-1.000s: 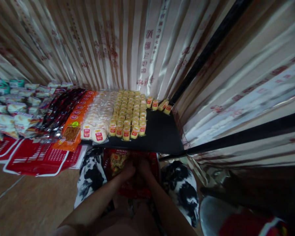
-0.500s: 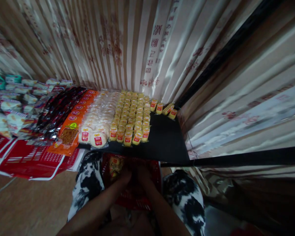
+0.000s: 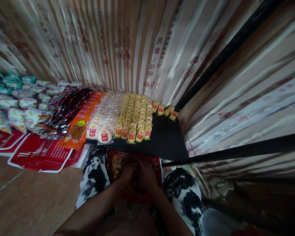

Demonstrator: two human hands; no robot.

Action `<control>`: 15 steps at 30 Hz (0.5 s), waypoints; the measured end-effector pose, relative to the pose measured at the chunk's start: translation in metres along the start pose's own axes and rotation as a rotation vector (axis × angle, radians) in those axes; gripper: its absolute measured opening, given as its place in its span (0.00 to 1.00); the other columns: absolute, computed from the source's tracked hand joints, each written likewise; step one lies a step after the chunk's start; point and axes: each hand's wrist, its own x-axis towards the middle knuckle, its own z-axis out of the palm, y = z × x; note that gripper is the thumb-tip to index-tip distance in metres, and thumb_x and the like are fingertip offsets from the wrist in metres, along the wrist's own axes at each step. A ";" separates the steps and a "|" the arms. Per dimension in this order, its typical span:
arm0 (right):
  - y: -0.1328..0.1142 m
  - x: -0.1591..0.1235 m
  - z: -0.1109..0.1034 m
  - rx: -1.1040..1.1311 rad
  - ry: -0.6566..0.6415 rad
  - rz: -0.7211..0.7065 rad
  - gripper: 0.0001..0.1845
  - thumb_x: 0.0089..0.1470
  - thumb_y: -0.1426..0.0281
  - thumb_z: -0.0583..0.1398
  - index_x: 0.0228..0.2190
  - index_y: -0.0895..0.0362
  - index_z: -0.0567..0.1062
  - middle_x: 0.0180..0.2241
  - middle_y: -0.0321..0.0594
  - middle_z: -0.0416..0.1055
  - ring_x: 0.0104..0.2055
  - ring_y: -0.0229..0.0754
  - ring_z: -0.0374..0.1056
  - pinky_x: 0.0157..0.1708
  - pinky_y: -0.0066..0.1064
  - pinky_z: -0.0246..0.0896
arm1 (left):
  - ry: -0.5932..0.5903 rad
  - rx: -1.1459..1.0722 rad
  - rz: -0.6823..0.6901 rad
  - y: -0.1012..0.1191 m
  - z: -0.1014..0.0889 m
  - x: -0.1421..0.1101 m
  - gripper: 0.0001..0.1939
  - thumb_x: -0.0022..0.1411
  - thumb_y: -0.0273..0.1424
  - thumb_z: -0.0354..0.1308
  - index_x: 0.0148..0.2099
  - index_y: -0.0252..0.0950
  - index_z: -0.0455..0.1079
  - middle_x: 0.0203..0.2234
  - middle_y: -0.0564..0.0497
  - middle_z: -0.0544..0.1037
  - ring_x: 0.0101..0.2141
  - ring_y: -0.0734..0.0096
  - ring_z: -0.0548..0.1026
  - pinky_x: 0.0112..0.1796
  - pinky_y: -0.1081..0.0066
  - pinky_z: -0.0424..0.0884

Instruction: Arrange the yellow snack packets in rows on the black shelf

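Between my knees sits a red plastic basket, dim inside. My left hand and my right hand are both down in it, side by side and close together. The fingers of my right hand point forward, while those of my left are mostly lost in shadow. Anything between or under the hands is too dark to make out. Small yellow-wrapped snack packs lie at the basket's left side, beside my left hand.
Ahead stands a black table bearing rows of yellow snack packs, round white crackers in clear wrap, an orange bag and dark shiny packets. Red baskets are at the left. Curtains hang behind.
The view has shifted, so the table goods appear farther right. Both hands stay inside the basket, and my right hand's fingers show more clearly now.
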 end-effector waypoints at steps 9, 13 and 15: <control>0.015 -0.021 -0.007 0.623 0.359 0.307 0.28 0.48 0.61 0.57 0.50 0.59 0.67 0.51 0.49 0.68 0.52 0.50 0.65 0.54 0.45 0.59 | -0.113 -0.296 -0.073 0.028 0.011 -0.037 0.17 0.41 0.29 0.67 0.38 0.33 0.73 0.37 0.46 0.79 0.36 0.65 0.77 0.40 0.69 0.71; 0.009 -0.022 -0.017 0.859 0.409 0.394 0.28 0.45 0.58 0.59 0.47 0.57 0.68 0.45 0.46 0.73 0.46 0.48 0.70 0.47 0.41 0.66 | -0.152 -0.414 -0.046 0.034 0.024 -0.044 0.15 0.41 0.27 0.67 0.35 0.33 0.72 0.34 0.48 0.79 0.35 0.67 0.77 0.41 0.68 0.72; 0.005 -0.021 -0.024 0.968 0.415 0.421 0.26 0.43 0.56 0.60 0.43 0.57 0.69 0.40 0.45 0.75 0.42 0.48 0.72 0.42 0.40 0.69 | -0.168 -0.411 -0.007 0.037 0.030 -0.046 0.15 0.41 0.29 0.68 0.35 0.32 0.72 0.33 0.47 0.79 0.34 0.68 0.77 0.40 0.68 0.72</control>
